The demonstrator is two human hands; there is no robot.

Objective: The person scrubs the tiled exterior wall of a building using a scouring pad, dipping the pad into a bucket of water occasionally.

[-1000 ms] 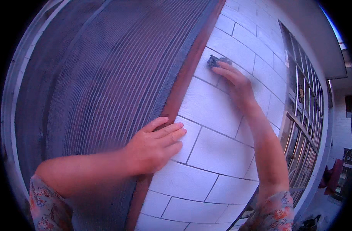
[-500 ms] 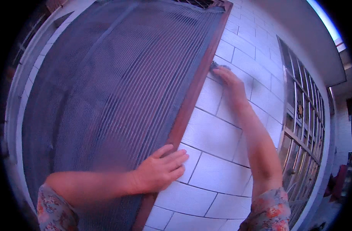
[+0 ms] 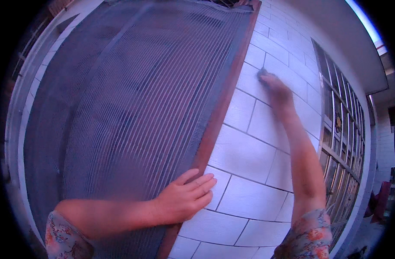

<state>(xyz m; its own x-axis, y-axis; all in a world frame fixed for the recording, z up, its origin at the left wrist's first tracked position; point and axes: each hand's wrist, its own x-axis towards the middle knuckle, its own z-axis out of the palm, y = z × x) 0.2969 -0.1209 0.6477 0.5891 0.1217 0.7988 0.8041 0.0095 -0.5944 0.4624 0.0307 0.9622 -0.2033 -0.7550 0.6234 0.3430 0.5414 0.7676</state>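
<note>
My left hand (image 3: pixel 186 198) rests on the brown wooden door frame (image 3: pixel 215 125), its fingers stretched over the edge onto the white wall tiles. It holds nothing. Higher up and to the right, my right hand (image 3: pixel 279 93) is closed round a small dark grey wad (image 3: pixel 262 75) and presses it to the tiled wall (image 3: pixel 245 153). Most of the wad is covered by the fingers, so whether it is a scouring pad or a rag is unclear.
Left of the frame hangs a dark, finely striped mesh screen (image 3: pixel 132 99) across the doorway. To the right stands a window with metal bars (image 3: pixel 342 121), under an overhanging ledge (image 3: pixel 348 52). A dark red object (image 3: pixel 380 198) is at the far right.
My right hand has moved right with the grey wad, away from the door frame and across the tiles. The left hand stays on the frame, with only a slight shift in the view.
</note>
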